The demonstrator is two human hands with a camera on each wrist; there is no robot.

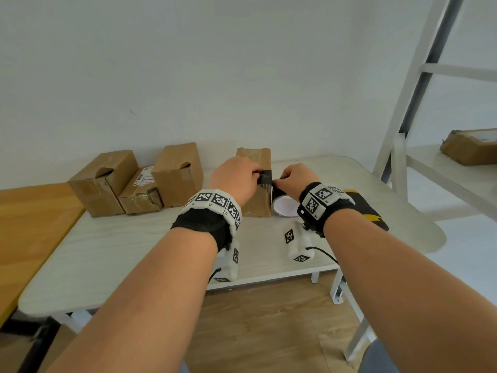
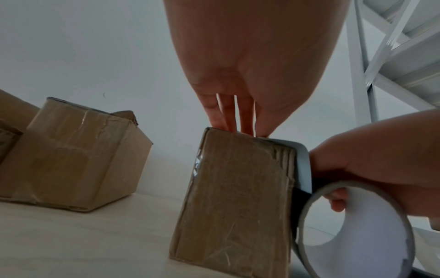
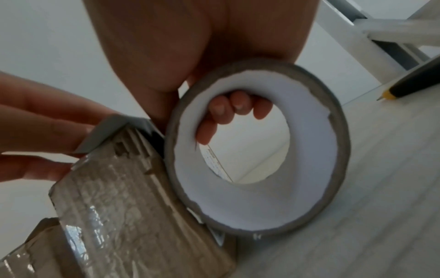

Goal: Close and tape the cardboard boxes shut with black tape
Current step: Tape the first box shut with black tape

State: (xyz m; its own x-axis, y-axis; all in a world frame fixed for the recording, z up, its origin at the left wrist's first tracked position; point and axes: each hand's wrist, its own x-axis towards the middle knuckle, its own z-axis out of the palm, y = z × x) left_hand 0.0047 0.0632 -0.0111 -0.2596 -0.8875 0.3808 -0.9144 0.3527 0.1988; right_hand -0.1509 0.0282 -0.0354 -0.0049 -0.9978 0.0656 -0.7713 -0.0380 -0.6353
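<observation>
A small upright cardboard box [image 1: 258,204] stands on the pale table [image 1: 121,251]. A strip of black tape [image 1: 265,176] runs from its top over the right edge down to the tape roll [image 1: 285,205]. My left hand [image 1: 236,179] presses the tape end onto the box top with straight fingers [image 2: 238,120]. My right hand [image 1: 294,179] grips the roll [image 3: 257,146] beside the box [image 3: 119,197], with fingers [image 3: 235,107] curled through its white core. The strip [image 2: 302,165] lies against the box's right side [image 2: 238,197].
Three more cardboard boxes [image 1: 102,181] [image 1: 141,193] [image 1: 178,175] stand at the table's back left, two with open flaps. A black and yellow knife [image 1: 368,208] lies to the right of my right wrist. A white shelf frame [image 1: 419,90] with a parcel [image 1: 470,149] stands right.
</observation>
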